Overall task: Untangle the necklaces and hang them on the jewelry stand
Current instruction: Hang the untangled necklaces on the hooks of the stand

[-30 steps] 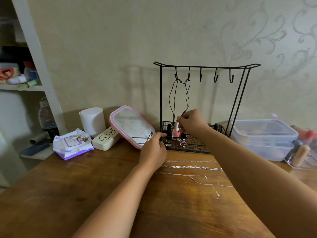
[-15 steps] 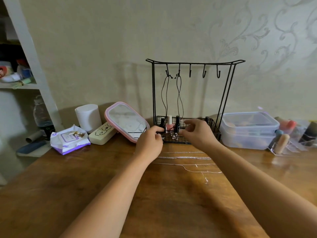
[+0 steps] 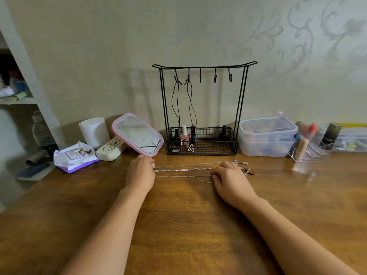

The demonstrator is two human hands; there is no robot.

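Note:
A black wire jewelry stand point(image 3: 204, 66) stands at the back of the wooden table. Two black cord necklaces point(image 3: 175, 104) hang from its two left hooks; the other three hooks are bare. Several silver chains point(image 3: 184, 170) lie stretched side by side on the table in front of the stand, with pendants point(image 3: 246, 170) at their right end. My left hand point(image 3: 140, 173) has its curled fingertips on the chains' left ends. My right hand point(image 3: 230, 179) lies over the chains' right part, its curled fingers pinching the thin front chain.
The stand's basket point(image 3: 234, 144) holds nail polish bottles and a flower charm. A pink mirror point(image 3: 138, 134), white cup point(image 3: 95, 132), cream case point(image 3: 111, 149) and wipes pack point(image 3: 74, 157) sit left. Clear plastic boxes point(image 3: 267, 135) and an acrylic organizer point(image 3: 309, 149) sit right. Shelves stand far left.
Both hands came down from the stand's hanging cords and basket to the silver chains on the table. The two black cord necklaces now hang free.

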